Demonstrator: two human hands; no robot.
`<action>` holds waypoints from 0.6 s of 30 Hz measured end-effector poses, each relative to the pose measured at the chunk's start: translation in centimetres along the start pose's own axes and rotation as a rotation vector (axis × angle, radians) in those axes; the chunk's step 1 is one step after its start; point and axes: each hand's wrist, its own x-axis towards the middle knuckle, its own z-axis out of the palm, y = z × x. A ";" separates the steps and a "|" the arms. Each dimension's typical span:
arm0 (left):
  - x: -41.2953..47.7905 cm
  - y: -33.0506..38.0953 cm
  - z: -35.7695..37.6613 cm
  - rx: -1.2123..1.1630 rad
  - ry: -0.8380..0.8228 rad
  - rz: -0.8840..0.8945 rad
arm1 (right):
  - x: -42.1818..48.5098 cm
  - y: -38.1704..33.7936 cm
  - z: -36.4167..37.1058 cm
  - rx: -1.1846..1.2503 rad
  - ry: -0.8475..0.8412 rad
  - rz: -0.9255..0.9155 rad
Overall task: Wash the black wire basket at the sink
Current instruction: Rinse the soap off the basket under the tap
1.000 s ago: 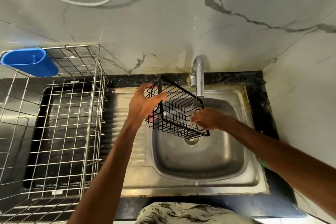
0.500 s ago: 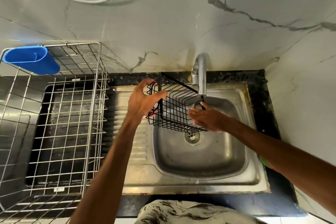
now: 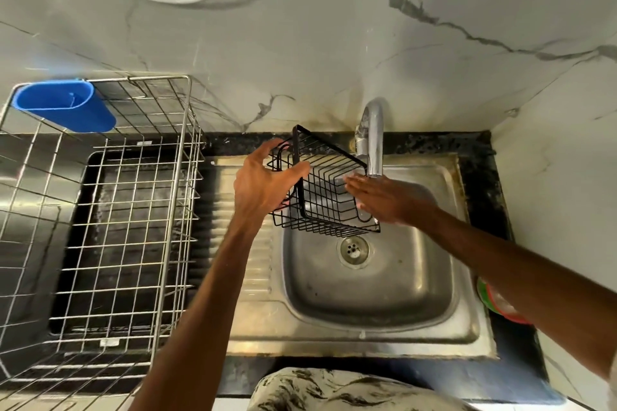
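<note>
Scrubbing looks midway: left hand curls its fingers round the black wire basket over the sink back edge, right hand presses it straight-fingered under the tap; draining probably left.

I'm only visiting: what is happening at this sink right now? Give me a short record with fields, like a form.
held thing: black wire basket, tilted
place: above the sink basin, just under the tap
left hand: grips the basket's left end
right hand: straight fingers laid flat on the basket's right side
water: cannot tell whether it runs
drain: uncovered, below the basket
beside the sink: silver wire dish rack with a blue holder on its far corner
</note>
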 end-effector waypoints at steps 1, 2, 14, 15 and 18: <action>0.0 0.0 0.0 0.002 0.014 -0.001 | 0.0 -0.4 0.6 0.013 -0.005 -0.012; 0.0 0.0 0.1 -0.006 0.022 -0.004 | -0.1 -0.8 1.6 0.079 -0.011 -0.028; -1.3 0.7 0.7 0.144 0.056 0.108 | 0.0 -0.6 0.5 1.203 0.083 0.315; -1.4 0.7 0.8 0.175 0.056 0.124 | 0.8 0.1 -0.1 1.268 0.137 0.376; -1.9 0.3 0.9 0.233 0.064 0.130 | 2.0 1.0 -1.0 1.518 0.200 0.491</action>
